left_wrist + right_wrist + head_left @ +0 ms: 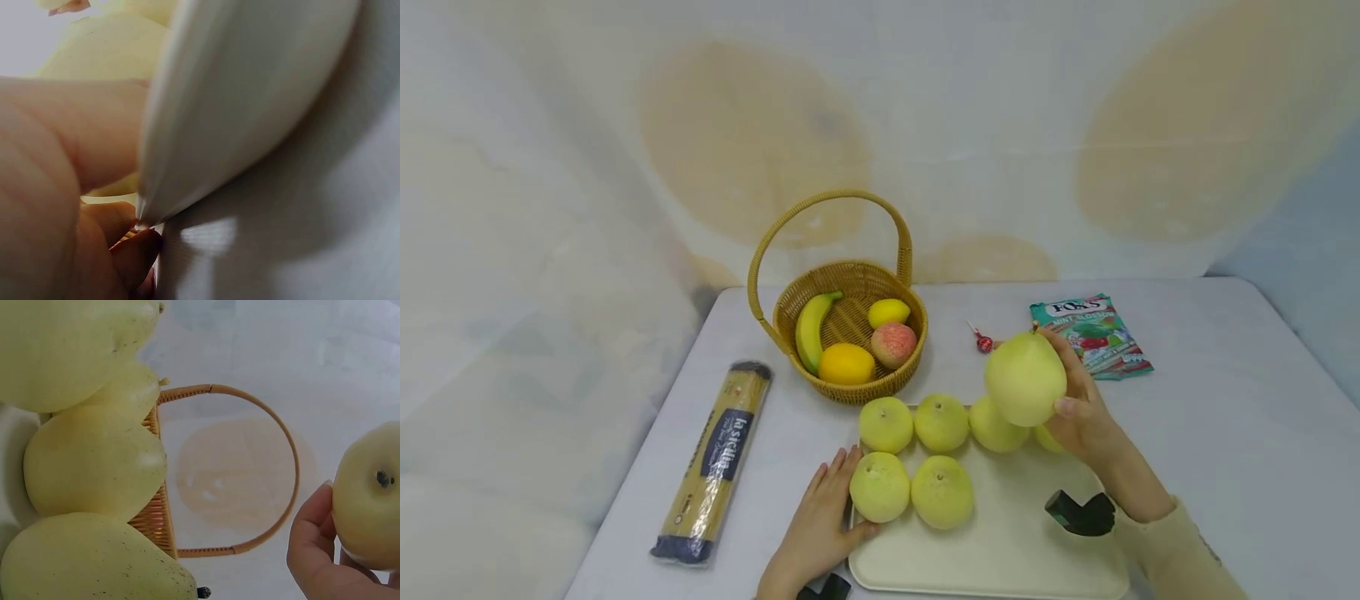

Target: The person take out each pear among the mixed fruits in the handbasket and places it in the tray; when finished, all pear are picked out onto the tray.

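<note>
My right hand point(1081, 414) grips a large pale yellow-green pear point(1025, 379), raised over the far right part of the cream tray point(1000, 558); thumb and fingers hold its side, stem up. More pears point(942, 423) stand on the tray in a back row, partly hidden by the raised one, and two front pears point(942, 492) sit at the left. Along the tray's left edge rests my left hand point(823, 521), its fingers stretched forward on the outer side and its thumb over the rim. The left wrist view shows that thumb point(106, 131) against the tray wall point(231, 100).
Behind the tray stands a wicker basket point(790, 367) with an upright handle, holding a banana, a peach and two yellow fruits. A lollipop point(983, 342) and a green candy bag point(1093, 337) lie at the back right. To the left lies a spaghetti pack point(715, 462).
</note>
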`<state>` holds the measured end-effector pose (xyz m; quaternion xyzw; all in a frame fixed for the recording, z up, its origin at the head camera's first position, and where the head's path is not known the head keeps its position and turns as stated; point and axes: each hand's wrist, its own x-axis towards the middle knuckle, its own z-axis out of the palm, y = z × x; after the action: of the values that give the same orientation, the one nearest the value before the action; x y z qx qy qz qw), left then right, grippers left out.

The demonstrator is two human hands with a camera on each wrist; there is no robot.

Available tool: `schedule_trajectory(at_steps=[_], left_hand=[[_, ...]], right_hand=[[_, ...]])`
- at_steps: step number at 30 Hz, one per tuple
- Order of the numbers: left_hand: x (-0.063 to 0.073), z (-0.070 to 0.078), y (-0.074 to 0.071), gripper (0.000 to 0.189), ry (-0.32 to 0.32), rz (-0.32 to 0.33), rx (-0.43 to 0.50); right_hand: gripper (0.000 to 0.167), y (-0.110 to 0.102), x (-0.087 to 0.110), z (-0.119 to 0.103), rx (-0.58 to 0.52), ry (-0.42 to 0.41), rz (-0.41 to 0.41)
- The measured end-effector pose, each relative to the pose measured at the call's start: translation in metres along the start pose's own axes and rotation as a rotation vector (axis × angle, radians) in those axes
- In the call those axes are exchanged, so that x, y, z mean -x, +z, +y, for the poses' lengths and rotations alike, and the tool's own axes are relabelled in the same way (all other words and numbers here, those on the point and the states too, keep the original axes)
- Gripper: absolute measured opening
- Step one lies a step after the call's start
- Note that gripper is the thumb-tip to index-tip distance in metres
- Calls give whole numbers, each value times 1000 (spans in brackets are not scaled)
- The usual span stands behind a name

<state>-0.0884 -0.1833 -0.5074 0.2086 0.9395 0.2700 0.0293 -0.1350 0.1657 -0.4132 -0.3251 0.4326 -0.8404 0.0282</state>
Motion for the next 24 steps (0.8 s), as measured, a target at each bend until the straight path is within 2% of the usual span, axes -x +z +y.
schedule_trajectory(at_steps=[3,8,13,16,19,24], left_hand=[[0,0,-1,96,-13,-7,-1],[-1,0,-2,96,-28,-31,0],[-1,0,0,97,-34,-40,8],[-1,0,1,96,-16,-26,1],[0,0,1,96,-6,-22,-5],[-2,-1,1,97,-23,-31,4]], right_hand=[[61,-3,4,1,-53,9,-105],[65,-9,9,2,-68,-15,-213],[67,-9,18,3,-67,12,-250],[67,-9,27,4,-76,47,-259],[68,-9,35,5,-66,82,-258],[69,-12,42,8,-21,104,-232]])
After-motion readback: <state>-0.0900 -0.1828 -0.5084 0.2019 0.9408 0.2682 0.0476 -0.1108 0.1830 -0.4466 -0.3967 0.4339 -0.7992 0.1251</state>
